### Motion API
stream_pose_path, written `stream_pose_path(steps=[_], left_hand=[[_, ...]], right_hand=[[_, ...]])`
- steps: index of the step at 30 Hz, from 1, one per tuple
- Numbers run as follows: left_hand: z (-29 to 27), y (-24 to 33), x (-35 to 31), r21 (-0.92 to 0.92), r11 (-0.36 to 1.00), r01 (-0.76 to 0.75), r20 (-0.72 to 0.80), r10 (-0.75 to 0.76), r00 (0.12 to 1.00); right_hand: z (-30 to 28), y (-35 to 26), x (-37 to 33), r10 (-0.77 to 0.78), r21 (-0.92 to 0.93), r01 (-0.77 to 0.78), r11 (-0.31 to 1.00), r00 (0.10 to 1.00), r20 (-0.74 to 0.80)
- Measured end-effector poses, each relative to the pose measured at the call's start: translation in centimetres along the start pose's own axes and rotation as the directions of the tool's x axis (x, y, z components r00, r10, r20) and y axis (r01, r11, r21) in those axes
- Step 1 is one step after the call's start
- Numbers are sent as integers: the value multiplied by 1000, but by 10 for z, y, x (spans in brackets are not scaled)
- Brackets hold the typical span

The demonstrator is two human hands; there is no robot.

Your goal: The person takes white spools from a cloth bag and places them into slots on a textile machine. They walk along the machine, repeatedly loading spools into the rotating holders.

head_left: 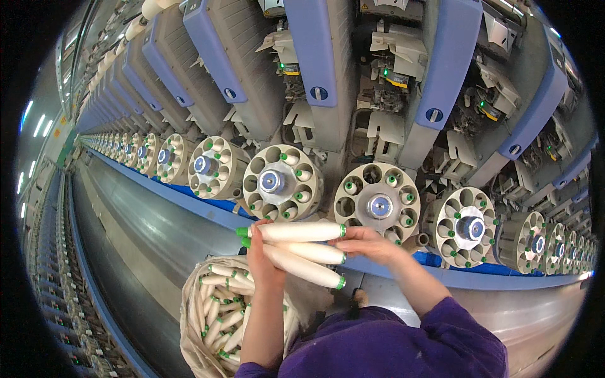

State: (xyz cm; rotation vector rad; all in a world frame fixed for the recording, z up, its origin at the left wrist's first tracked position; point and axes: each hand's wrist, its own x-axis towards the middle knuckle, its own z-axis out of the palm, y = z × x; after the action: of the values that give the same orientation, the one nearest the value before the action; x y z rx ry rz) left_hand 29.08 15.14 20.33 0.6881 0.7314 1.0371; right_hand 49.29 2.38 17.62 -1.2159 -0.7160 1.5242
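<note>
Yarn bobbins [299, 232], three in number and white with green ends, are held between both hands, near an open cloth sack [190, 321]. The left hand [265, 258] is wrapped around their left end portions. The right hand [367, 244] has its fingers curled at the right ends of the upper two; whether it pinches them cannot be determined. Loose bobbins [215, 329] of similar type lie in the sack. Ahead, circular magazines [379, 205] carry green-tipped bobbins in their pockets, below blue-and-gray winding units [312, 44].
</note>
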Motion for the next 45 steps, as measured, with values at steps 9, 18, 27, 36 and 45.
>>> stream_pose_path(steps=[9, 18, 27, 36, 45], left_hand=[[-9, 15, 8, 1, 1000, 24, -23, -24, 999], [13, 4, 8, -101, 992, 72, 140, -57, 989], [10, -23, 22, -76, 992, 98, 82, -92, 992], [44, -144, 32, 698, 518, -494, 424, 257, 868], [91, -114, -30, 143, 939, 313, 646, -328, 689]], right_hand=[[-80, 32, -32, -325, 889, 348, 296, 912, -249], [1, 33, 15, -421, 305, 455, 836, 890, -176], [-85, 18, -37, -5, 53, 13, 999, 989, -149], [-60, -32, -57, -250, -424, 264, 867, 964, 90], [-46, -45, -26, -327, -304, 280, 911, 938, -115]])
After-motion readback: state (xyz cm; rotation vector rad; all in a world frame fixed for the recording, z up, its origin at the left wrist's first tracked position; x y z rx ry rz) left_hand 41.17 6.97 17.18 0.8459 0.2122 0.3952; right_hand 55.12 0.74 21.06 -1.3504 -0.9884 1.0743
